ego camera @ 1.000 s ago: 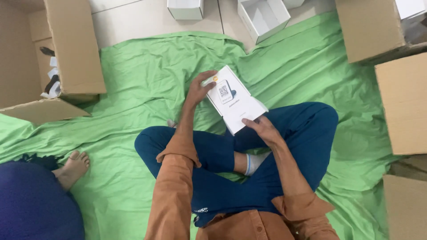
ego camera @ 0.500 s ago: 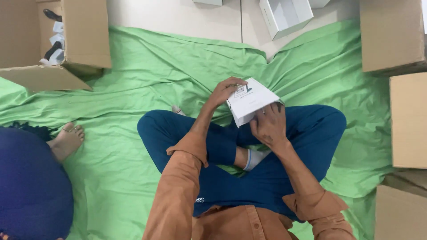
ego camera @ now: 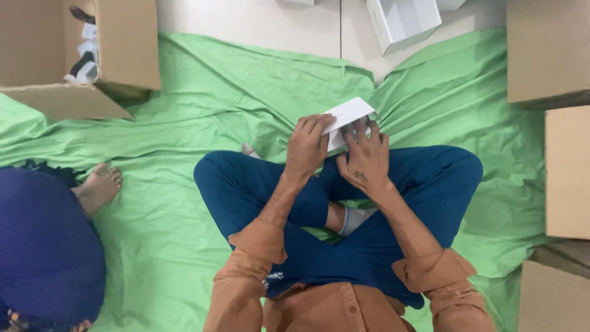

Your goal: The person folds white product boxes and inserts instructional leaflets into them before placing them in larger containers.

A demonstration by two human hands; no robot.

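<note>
Green cloth (ego camera: pixel 203 92) covers most of the floor, wrinkled, with pale tile showing along the top edge. Brown cardboard cartons sit around it: an open one (ego camera: pixel 123 43) at upper left holding small black and white items, others (ego camera: pixel 547 49) stacked at the right. An open white box (ego camera: pixel 402 21) lies on the tile at the top. A person in a rust-orange shirt and dark blue trousers sits cross-legged at centre. At lower left, another person's bare foot (ego camera: pixel 98 187) rests on the cloth. Both hands hold a small white box (ego camera: pixel 349 114) just above the knees, tilted, top face turned away. The left hand (ego camera: pixel 307 150) has its grip closed over the box's near left edge; the right hand (ego camera: pixel 364 163) presses spread fingers against its underside. This looks like turning the box over, needing a firm two-handed hold.
</note>
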